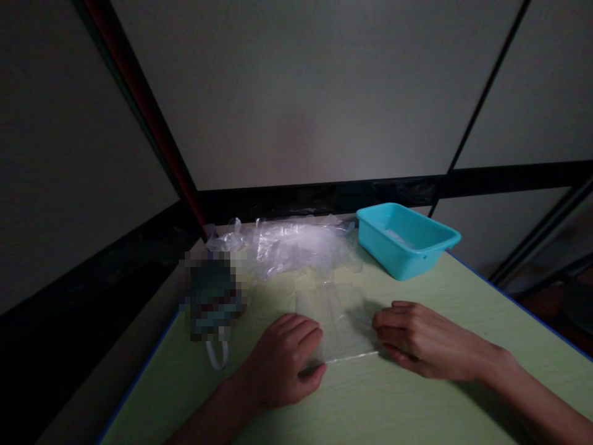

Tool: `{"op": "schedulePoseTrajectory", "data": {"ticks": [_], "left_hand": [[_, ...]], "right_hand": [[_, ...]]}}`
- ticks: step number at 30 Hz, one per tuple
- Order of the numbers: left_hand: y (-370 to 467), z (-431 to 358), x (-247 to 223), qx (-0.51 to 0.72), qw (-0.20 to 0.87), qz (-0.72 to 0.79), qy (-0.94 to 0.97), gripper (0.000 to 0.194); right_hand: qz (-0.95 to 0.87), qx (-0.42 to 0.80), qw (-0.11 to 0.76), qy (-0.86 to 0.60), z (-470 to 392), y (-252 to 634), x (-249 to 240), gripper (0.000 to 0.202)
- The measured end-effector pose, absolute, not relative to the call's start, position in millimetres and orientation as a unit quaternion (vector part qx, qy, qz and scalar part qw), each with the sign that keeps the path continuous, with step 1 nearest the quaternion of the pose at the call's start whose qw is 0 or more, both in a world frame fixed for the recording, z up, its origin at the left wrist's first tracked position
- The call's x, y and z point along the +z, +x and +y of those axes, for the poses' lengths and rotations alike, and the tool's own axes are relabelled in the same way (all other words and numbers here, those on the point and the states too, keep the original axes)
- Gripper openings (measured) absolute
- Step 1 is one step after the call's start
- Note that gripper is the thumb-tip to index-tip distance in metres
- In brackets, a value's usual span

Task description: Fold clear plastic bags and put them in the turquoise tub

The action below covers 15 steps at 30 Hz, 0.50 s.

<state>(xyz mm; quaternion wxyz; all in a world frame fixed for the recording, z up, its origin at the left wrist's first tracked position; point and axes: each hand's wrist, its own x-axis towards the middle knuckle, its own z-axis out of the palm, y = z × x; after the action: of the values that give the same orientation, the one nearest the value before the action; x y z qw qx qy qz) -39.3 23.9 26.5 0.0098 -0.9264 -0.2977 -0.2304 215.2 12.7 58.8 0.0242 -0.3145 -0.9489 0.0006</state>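
Observation:
A clear plastic bag (349,324) lies flat on the table between my two hands, its bright lower edge towards me. My left hand (290,358) rests at the bag's left edge, fingers bent and touching it, with a gap between thumb and fingers. At the other side, my right hand (419,340) has its fingers curled in on the bag's right edge; the fingertips are partly hidden. Beyond the flat bag is a crumpled pile of clear plastic bags (301,244).
A turquoise plastic basin (398,247) stands at the back right, with something pale inside. On the left lies a blurred-out dark item (214,296) with a white strap (217,352). The pale green table (370,411) has blue edges and meets a panelled wall (315,99).

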Motion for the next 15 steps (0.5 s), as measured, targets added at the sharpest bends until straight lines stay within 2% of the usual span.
{"op": "schedulePoseTrajectory", "data": {"ticks": [5,11,15], "left_hand": [[-40,24,24,-0.233,0.012,-0.303,-0.924,0.022],[-40,25,22,-0.234,-0.002,-0.305,-0.923,0.023],[-40,25,22,-0.233,-0.012,-0.306,-0.923,0.023]], "right_hand": [[-0.951,-0.008,0.022,-0.309,12,215,58,0.009],[-0.951,-0.055,0.02,-0.303,12,211,47,0.02],[-0.95,-0.032,0.023,-0.309,13,212,53,0.018]]}}
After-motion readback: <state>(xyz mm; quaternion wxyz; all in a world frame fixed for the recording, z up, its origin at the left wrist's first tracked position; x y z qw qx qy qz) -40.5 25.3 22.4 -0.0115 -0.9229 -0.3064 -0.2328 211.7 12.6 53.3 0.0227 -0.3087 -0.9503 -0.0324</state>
